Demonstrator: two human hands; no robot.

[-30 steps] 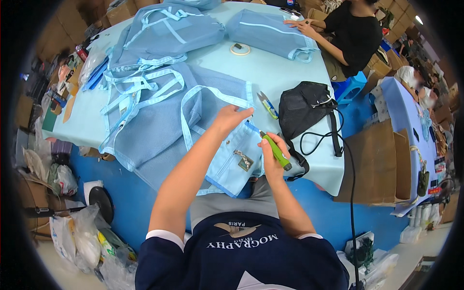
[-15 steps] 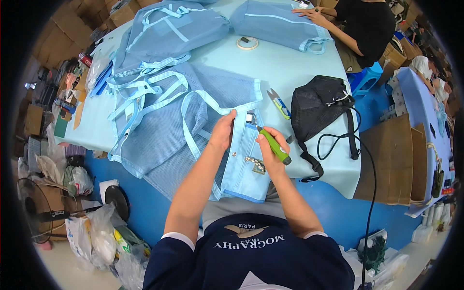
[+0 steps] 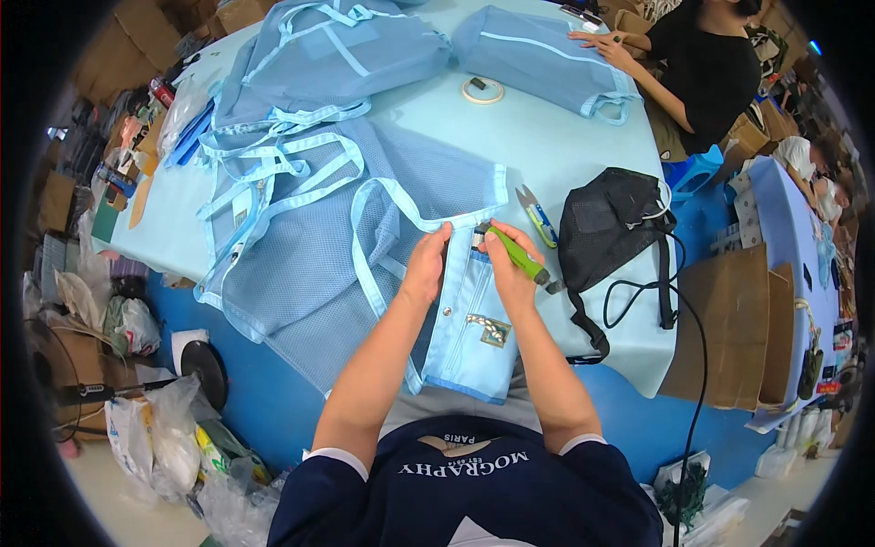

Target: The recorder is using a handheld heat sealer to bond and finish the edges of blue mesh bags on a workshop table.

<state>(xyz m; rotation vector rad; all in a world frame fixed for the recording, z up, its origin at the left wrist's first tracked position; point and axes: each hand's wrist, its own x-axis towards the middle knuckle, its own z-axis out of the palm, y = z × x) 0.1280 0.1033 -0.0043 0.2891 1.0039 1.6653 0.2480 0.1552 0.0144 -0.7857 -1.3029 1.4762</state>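
A light blue mesh bag (image 3: 301, 246) with pale blue straps is spread over the near part of the table. My left hand (image 3: 426, 264) is closed on the edge of its pale blue trimmed band, near the top corner. In my right hand (image 3: 512, 273) is a thick green marker-like pen (image 3: 521, 255) with a dark back end. Its front end meets a small label patch at the top of the pale blue zippered pocket (image 3: 460, 346); the very tip is hidden by my fingers. The pocket panel hangs over the table edge toward my lap and bears a metallic-looking patch (image 3: 492, 330).
Right of my hands lie thread snips (image 3: 538, 219), a black mesh drawstring bag (image 3: 606, 237) and a small dark piece (image 3: 554, 286). Farther back are a tape roll (image 3: 482, 89) and more blue mesh bags (image 3: 337, 55). A co-worker's hands (image 3: 611, 46) rest on one.
The pen's front end has moved up onto the label patch, and my right hand has come closer to my left. The whole view has shifted slightly.
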